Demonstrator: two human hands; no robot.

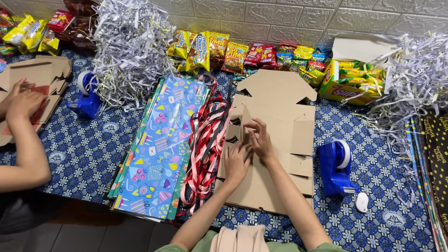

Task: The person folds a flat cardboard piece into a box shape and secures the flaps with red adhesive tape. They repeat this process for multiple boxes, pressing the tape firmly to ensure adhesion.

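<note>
A flat brown cardboard box blank (275, 98) lies on the blue patterned tablecloth (88, 149) in front of me. My left hand (236, 162) presses flat on its lower panel. My right hand (260, 140) pinches a small cardboard flap near the blank's left edge, fingers curled on it. Both hands sit close together at the left middle of the cardboard.
Red, pink and black ribbons (205, 140) and a stack of colourful wrapping paper (161, 149) lie left of the cardboard. Blue tape dispensers stand at right (337, 167) and left (86, 95). Shredded paper piles (130, 46), snack packets (233, 55), and another person's hands (21, 100) on cardboard at far left.
</note>
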